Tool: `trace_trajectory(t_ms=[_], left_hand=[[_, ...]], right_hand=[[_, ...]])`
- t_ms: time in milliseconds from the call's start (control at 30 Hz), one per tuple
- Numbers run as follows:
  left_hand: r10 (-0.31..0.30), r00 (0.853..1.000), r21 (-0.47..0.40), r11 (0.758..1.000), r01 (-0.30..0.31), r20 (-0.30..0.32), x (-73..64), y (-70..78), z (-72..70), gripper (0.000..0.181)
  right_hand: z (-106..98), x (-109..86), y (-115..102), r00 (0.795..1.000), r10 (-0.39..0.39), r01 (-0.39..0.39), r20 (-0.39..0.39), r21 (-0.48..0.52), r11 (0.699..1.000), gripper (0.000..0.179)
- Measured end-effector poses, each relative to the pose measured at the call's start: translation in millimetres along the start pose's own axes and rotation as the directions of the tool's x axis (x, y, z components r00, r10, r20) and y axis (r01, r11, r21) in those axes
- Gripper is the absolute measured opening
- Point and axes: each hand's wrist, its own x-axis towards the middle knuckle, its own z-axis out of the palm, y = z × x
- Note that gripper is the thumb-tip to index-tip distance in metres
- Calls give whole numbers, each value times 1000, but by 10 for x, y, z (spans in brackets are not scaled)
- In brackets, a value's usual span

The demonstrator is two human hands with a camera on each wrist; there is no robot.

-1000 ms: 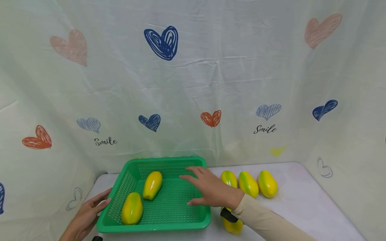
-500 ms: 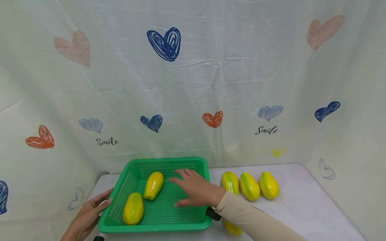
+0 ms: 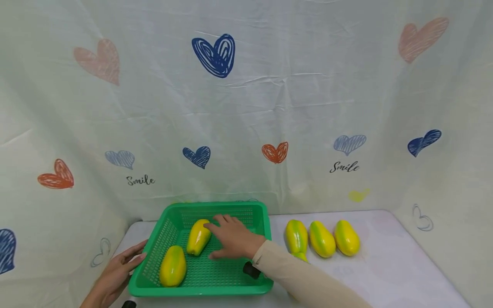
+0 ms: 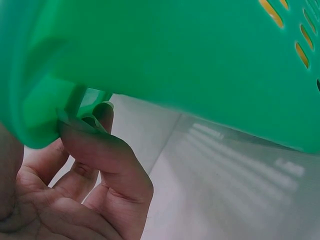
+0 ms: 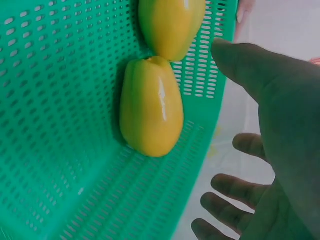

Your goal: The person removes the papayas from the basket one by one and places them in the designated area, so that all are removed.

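A green plastic basket (image 3: 200, 291) with slotted walls stands on the table, holding two yellow-green papayas. One papaya (image 3: 198, 238) lies toward the back, the other papaya (image 3: 173, 266) toward the front left. My left hand (image 3: 117, 273) grips the basket's left rim, its fingers curled at the edge in the left wrist view. Over the basket's inside, my right hand (image 3: 236, 239) is spread with nothing in it, close to the back papaya. In the right wrist view a gap shows between the thumb and the nearer papaya (image 5: 152, 107).
Right of the basket, a row of three papayas (image 3: 322, 239) lies on the white table (image 3: 389, 261). Another papaya (image 3: 300, 256) is mostly hidden by my right sleeve (image 3: 304, 273). A white curtain (image 3: 246, 107) printed with hearts hangs behind the table.
My right hand has moved left across the basket, from its right side toward the back papaya. The left hand keeps its grip on the rim. The head view has shifted slightly.
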Motion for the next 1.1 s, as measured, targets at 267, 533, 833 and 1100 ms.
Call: trace_trajectory(t_ms=[267,533,833,1100], left_hand=[[13,1000,1,1000,-13,5,5,-4,5,76],[12,1000,-24,1000,-11,6,11,1,-9,75],[23,1000,-27,999,-23,2,-16,5,2,76],[18,1000,-35,999,-19,-20,-32,14,35,72]], right_hand=[[109,147,-75,995,96,-96,12,0,995,77],[236,311,-129,987,162,-162,7,9,987,74],[389,472,-156,976,216,-216,-10,21,976,75],[489,536,-174,967,253,-253,-4,33,967,79]])
